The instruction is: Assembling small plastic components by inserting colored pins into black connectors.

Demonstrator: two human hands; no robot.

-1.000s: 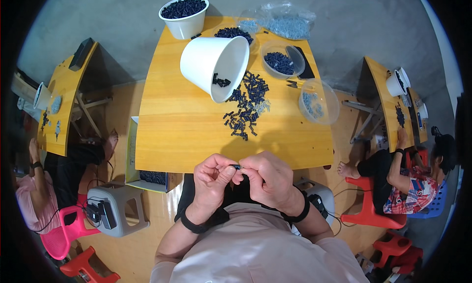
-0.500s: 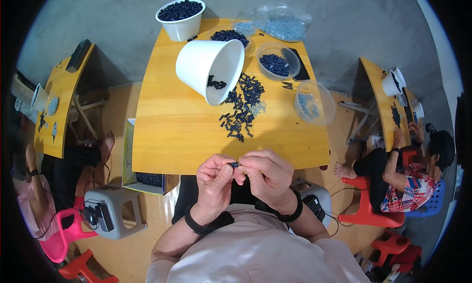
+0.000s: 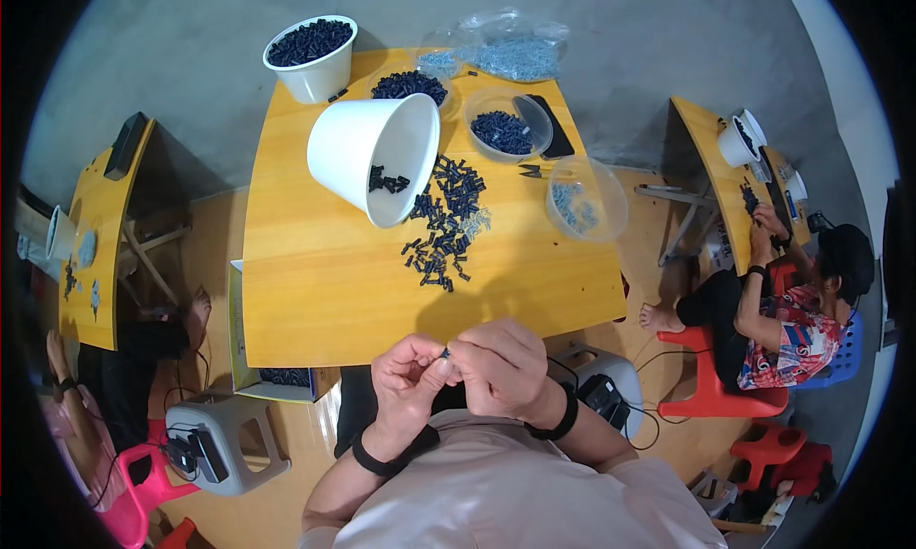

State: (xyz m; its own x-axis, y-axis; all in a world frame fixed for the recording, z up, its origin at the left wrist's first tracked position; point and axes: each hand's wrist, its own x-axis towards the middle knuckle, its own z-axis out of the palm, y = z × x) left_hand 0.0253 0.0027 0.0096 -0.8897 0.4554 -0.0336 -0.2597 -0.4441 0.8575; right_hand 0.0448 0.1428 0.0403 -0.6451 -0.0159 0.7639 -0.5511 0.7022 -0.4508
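Observation:
Close to my body, just off the near table edge, both hands meet at the fingertips. My left hand [image 3: 408,377] pinches a small black plastic piece [image 3: 445,352] between thumb and forefinger. The fingers of my right hand [image 3: 501,366] press together against the same piece and cover most of it. Beyond them, a loose pile of short black plastic pieces [image 3: 447,210] spreads over the yellow table [image 3: 324,282]. Small clear bits [image 3: 476,224] lie at its right side. A white bucket [image 3: 345,153] rests on its side, its mouth towards the pile, with some black pieces inside.
Farther back stand a full white bucket [image 3: 329,80], a clear bowl of dark pieces [image 3: 482,148], a bag of bluish clear bits [image 3: 520,58] and small black snips [image 3: 534,171]. A clear tub [image 3: 613,206] sits right. People work at side tables left and right.
My right fingers have closed further over the small black piece, which shows less now. The whole view has shifted a little, with the table lower and more to the left.

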